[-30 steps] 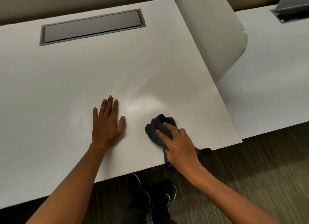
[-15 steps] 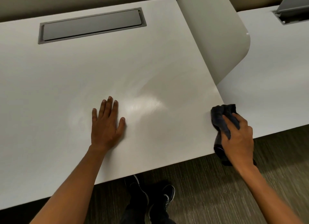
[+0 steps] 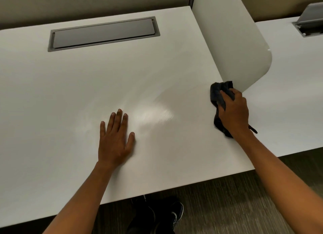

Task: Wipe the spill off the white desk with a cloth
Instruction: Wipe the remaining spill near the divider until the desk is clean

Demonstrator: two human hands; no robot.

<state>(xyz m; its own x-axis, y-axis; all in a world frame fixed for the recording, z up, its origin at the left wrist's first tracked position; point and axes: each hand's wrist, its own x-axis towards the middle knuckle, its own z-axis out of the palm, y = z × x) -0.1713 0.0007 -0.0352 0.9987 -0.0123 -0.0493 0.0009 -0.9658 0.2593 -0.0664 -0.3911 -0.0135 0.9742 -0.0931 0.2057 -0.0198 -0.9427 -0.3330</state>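
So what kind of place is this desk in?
Most likely an open-plan office: a white desk with a recessed grey cable hatch, a curved white divider panel separating it from a matching neighbouring desk.

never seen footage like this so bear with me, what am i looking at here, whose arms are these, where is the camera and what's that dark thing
There is no machine here. A person wears one wide-angle camera on the head, looking forward and down, so the two bare arms are their own.

The left hand lies flat with straight fingers on the smooth white desk top. The right hand grips a crumpled dark grey cloth near the desk's right edge, beside a curved white divider panel.

A shiny streaked patch shows on the desk between the hands. At the back sits a long grey rectangular cable hatch. A second white desk stands to the right, and the person's dark shoes show on the floor below.
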